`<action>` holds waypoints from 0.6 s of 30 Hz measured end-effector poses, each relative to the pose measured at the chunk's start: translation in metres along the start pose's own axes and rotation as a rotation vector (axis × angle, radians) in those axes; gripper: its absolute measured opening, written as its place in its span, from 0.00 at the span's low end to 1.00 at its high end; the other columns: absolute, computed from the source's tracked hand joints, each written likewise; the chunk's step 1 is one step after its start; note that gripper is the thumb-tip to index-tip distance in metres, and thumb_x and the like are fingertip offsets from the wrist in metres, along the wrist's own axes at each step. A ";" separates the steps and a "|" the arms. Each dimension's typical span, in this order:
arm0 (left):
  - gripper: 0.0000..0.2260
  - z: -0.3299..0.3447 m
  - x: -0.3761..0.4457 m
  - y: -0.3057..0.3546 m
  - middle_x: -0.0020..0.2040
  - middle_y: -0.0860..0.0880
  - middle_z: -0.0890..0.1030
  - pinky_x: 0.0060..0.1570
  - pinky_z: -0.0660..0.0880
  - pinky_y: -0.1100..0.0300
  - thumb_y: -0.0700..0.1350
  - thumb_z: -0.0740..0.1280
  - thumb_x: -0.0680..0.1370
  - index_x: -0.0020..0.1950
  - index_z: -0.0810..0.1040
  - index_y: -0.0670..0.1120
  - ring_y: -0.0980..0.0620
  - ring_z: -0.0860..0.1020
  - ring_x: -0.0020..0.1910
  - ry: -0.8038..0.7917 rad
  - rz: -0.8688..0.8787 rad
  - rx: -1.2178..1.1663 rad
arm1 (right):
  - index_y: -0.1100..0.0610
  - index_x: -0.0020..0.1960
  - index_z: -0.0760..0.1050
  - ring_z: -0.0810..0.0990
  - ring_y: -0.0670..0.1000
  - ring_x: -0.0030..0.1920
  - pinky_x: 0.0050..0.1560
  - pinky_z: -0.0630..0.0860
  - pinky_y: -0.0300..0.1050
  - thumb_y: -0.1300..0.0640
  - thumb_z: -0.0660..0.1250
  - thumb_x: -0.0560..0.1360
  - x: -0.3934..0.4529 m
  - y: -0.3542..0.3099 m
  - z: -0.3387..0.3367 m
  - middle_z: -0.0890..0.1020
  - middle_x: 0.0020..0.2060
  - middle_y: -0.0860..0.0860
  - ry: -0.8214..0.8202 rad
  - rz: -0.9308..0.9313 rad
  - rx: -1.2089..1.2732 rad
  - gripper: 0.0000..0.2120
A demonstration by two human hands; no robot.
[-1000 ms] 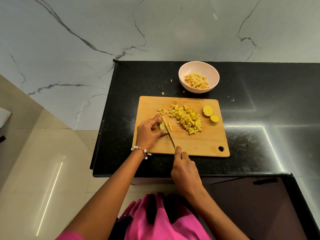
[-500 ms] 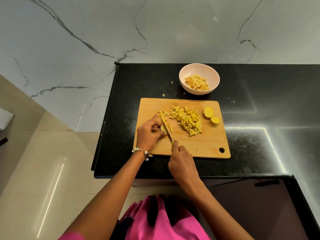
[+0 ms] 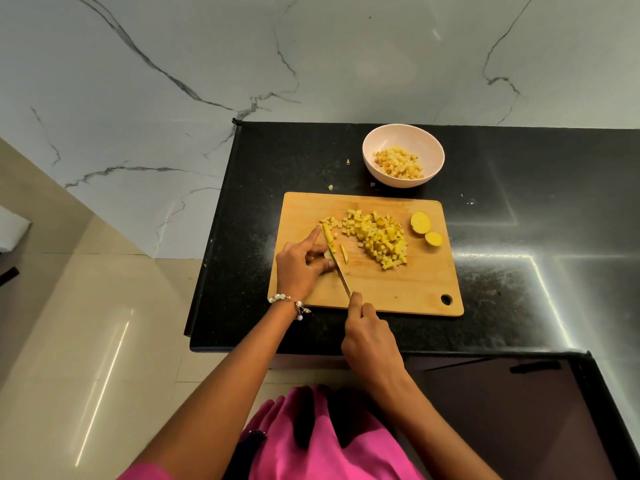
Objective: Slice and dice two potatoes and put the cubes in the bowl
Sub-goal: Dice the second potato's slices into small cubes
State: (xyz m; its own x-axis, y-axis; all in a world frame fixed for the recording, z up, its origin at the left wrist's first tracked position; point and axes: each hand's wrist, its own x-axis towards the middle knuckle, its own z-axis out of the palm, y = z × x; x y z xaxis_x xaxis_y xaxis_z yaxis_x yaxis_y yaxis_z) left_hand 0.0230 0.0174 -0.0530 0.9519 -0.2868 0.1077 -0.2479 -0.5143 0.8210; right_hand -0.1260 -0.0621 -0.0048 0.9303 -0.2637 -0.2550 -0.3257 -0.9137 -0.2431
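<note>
Black stone counter (image 3: 519,237) runs out from a marbled white wall (image 3: 311,57), and on it lies a wooden cutting board (image 3: 398,292) where the work is going on. At about nine o'clock on the board sits a potato strip (image 3: 327,233), long and narrow, with a shorter sliver (image 3: 344,253) loose just beside it. The left hand (image 3: 302,265) rests on the strip's near end, forefinger stretched along it and the other fingers curled down to pin it. The knife (image 3: 339,271) lies with its blade close against those curled knuckles, tip pointing toward eleven o'clock. The right hand (image 3: 370,341) grips the handle at six o'clock, fingers wrapped round it and forefinger laid forward toward the blade.

Toward the middle of the board, a heap of diced cubes (image 3: 377,239) spreads from centre toward three o'clock, not yet moved. Two rounded potato ends (image 3: 426,230) lie at two o'clock, near the board's right edge, cut faces up.

Beyond the board at twelve o'clock stands the pale bowl (image 3: 403,133), with a modest layer of cubes (image 3: 398,162) already in its bottom. A few stray bits (image 3: 348,162) lie on the counter to its left.

By my reckoning the job is well past halfway: one batch is in the bowl and most of the rest is diced. What remains looks like cross-cutting this last strip, deciding on the ends, and carrying the heap over to the bowl.
</note>
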 end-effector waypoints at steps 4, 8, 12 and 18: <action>0.34 -0.001 -0.001 0.003 0.49 0.52 0.84 0.51 0.66 0.68 0.45 0.77 0.67 0.70 0.69 0.47 0.52 0.75 0.52 -0.004 -0.026 0.025 | 0.62 0.76 0.49 0.76 0.60 0.53 0.44 0.68 0.48 0.64 0.52 0.78 0.001 0.002 -0.009 0.72 0.60 0.59 0.045 0.007 0.064 0.27; 0.35 -0.004 -0.001 0.001 0.50 0.52 0.84 0.54 0.63 0.73 0.44 0.76 0.68 0.72 0.65 0.44 0.55 0.77 0.55 -0.016 -0.062 0.006 | 0.62 0.76 0.49 0.74 0.59 0.54 0.47 0.70 0.49 0.64 0.52 0.78 0.010 -0.002 -0.010 0.72 0.59 0.60 0.058 0.018 0.119 0.28; 0.29 -0.005 -0.004 0.003 0.49 0.51 0.84 0.57 0.69 0.67 0.43 0.74 0.71 0.70 0.68 0.43 0.55 0.79 0.51 0.017 -0.075 -0.049 | 0.63 0.76 0.52 0.74 0.59 0.53 0.49 0.70 0.50 0.64 0.53 0.78 0.017 0.003 -0.012 0.74 0.58 0.60 0.117 0.023 0.197 0.27; 0.12 0.002 0.018 0.021 0.54 0.44 0.80 0.49 0.67 0.66 0.41 0.64 0.78 0.61 0.78 0.44 0.50 0.77 0.52 0.098 -0.103 0.142 | 0.64 0.74 0.59 0.76 0.60 0.50 0.41 0.65 0.47 0.62 0.56 0.78 0.024 0.024 -0.019 0.79 0.52 0.60 0.256 0.068 0.270 0.25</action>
State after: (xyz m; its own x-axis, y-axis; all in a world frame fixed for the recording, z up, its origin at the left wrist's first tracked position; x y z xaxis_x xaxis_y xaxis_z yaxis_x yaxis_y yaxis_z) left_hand 0.0347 -0.0007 -0.0349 0.9848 -0.1504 0.0869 -0.1646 -0.6480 0.7436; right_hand -0.1087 -0.0959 0.0009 0.9059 -0.4210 -0.0448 -0.3890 -0.7859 -0.4806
